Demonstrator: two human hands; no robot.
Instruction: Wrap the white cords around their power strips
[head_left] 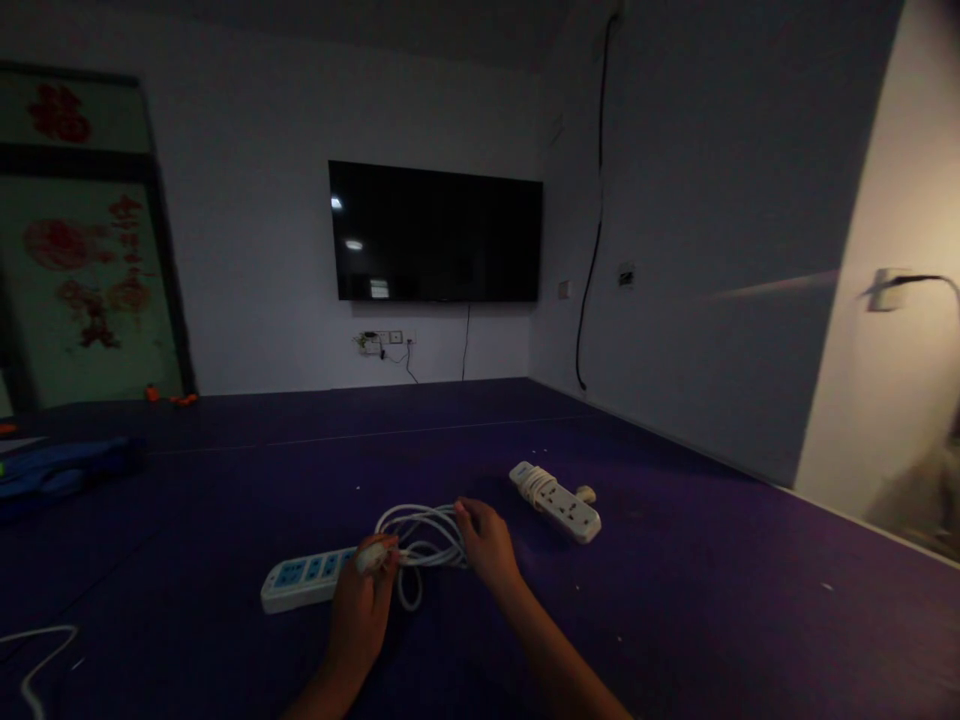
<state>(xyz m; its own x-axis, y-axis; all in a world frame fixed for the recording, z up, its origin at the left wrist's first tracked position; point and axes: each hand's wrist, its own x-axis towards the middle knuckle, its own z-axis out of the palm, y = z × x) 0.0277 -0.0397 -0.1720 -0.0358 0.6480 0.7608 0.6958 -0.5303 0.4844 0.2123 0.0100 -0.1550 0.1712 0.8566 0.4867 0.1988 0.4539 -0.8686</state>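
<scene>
A white power strip (301, 580) with blue socket faces lies on the purple surface, its right end hidden behind my left hand (366, 590). The fingers of that hand are closed around a whitish plug (371, 558), blurred in its details. From there a white power cord (424, 520) runs in several loose loops to the right. My right hand (484, 540) pinches the far side of these loops between thumb and fingers. One small loop hangs below, between the two hands. Beyond my right hand rests a second white power strip (566, 508), its cord wound round one end.
The purple surface (675, 580) reaches to the walls. At left are a blue cloth (64, 475), a loose white cable (45, 655) and small orange objects (182, 400). A television (439, 235) hangs on the back wall, and a black cable (589, 290) runs down the right wall.
</scene>
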